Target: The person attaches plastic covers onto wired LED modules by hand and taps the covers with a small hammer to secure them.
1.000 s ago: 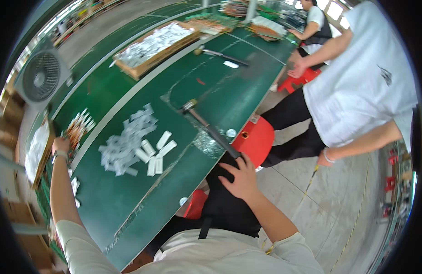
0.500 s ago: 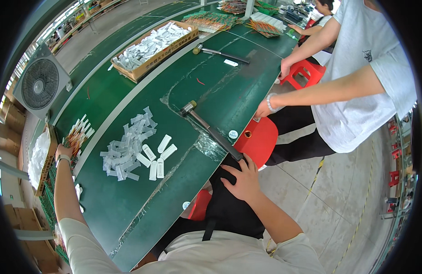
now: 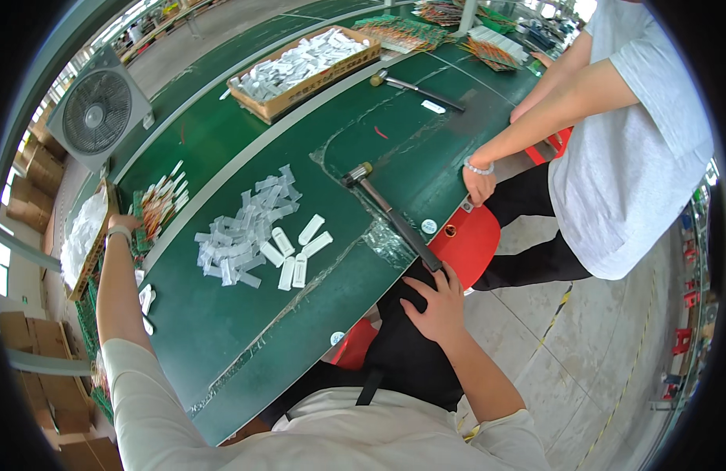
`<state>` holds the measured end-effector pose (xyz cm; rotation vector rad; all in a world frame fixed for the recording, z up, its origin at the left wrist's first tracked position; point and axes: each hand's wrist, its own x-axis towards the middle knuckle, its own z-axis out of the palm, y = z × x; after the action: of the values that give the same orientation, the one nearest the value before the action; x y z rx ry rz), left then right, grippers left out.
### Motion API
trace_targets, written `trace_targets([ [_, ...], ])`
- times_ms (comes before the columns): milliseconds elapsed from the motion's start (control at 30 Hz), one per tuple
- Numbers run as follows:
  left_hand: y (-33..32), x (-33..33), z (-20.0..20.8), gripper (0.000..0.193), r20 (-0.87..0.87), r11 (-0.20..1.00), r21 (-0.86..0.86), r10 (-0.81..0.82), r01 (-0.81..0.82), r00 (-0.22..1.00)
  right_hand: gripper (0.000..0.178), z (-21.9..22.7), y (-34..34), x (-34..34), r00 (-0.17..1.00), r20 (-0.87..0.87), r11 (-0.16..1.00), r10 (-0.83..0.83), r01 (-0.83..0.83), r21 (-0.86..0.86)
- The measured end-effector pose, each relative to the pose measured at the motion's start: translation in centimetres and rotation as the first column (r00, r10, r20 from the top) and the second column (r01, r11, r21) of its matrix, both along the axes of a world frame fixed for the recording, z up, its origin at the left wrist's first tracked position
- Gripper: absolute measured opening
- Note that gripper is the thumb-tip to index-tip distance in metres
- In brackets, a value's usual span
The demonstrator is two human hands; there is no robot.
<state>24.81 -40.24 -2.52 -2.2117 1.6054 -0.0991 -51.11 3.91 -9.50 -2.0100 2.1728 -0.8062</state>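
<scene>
At the far left of the table my left hand [image 3: 124,223] reaches between a carton with a white plastic liner [image 3: 86,235] and a bundle of thin white-and-orange strips [image 3: 163,202]. Its fingers are too small and partly hidden to read. My right hand [image 3: 435,304] lies on my black-clad thigh, fingers spread, by the handle end of a mallet [image 3: 394,218]. That mallet lies on the green table, its handle reaching the edge. Left of it are a heap of translucent plastic pieces [image 3: 245,228] and several white oblong casings [image 3: 287,273].
A shallow carton of white parts [image 3: 304,67] stands farther back, with a second mallet [image 3: 418,89] and a single white casing [image 3: 433,107] in front. A box fan [image 3: 98,111] is at left. A co-worker [image 3: 614,173] leans beside a red stool [image 3: 466,243] at right.
The whole view has shifted, so the table sits farther right. The co-worker has bent lower, and one arm now crosses the other. My right hand stays on my thigh.
</scene>
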Motion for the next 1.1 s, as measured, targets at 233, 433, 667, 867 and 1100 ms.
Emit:
trace_targets([
  [233, 3.5, -10.6, 2.6, 0.042, -0.567, 0.945, -0.290, -0.041, -0.153, 0.823, 0.046, 0.2, 0.4, -0.8, 0.997, -0.066, 0.999, 0.030, -0.033, -0.043],
  [433, 9.9, -20.8, 12.8, 0.035, -0.971, 0.835, -0.149, -0.224, -0.529, -0.080, 0.044, -0.3, 0.3, -1.0, 0.998, -0.040, 0.999, 0.040, -0.039, 0.010],
  [667, 23.3, -24.7, 17.7, 0.049, -0.922, 0.867, -0.339, -0.384, -0.367, -0.055, 0.041, -0.9, 0.1, -1.6, 0.995, -0.032, 0.995, 0.095, -0.096, -0.032],
  [867, 37.8, -25.7, 8.6, 0.049, -0.953, 0.844, -0.303, -0.273, -0.443, 0.131, 0.042, -1.4, 0.3, -2.2, 0.991, -0.048, 0.991, 0.122, -0.124, -0.048],
  [1100, 46.6, -24.0, 2.1, 0.044, -0.987, 0.769, -0.163, -0.124, -0.618, 0.106, 0.042, -1.5, -0.1, -2.0, 0.989, -0.032, 0.989, 0.146, -0.145, 0.026],
])
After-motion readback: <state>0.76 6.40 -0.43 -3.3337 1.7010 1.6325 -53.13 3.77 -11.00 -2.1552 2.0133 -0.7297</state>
